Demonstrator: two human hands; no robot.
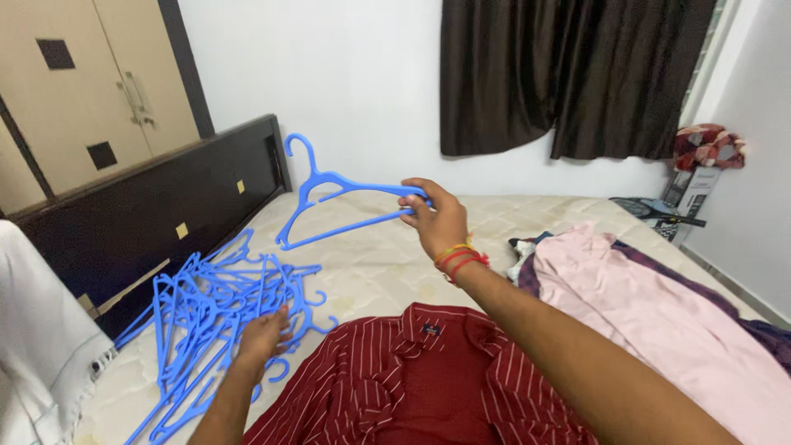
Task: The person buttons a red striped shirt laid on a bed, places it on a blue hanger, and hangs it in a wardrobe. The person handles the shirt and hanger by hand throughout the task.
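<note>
My right hand (435, 216) holds a blue plastic hanger (334, 200) by one end, lifted above the mattress with its hook pointing up and left. Red and yellow threads circle that wrist. My left hand (264, 336) rests on a pile of several blue hangers (210, 309) at the left of the bed, fingers curled among them. A dark red shirt with thin white stripes (412, 383) lies spread flat on the mattress just below both hands, collar toward the headboard side.
A heap of pink and dark clothes (651, 305) lies on the right of the mattress (371, 264). A dark headboard (156, 214) and beige wardrobe (91, 82) stand at left, dark curtains (568, 74) behind. White cloth (37, 346) hangs at the lower left.
</note>
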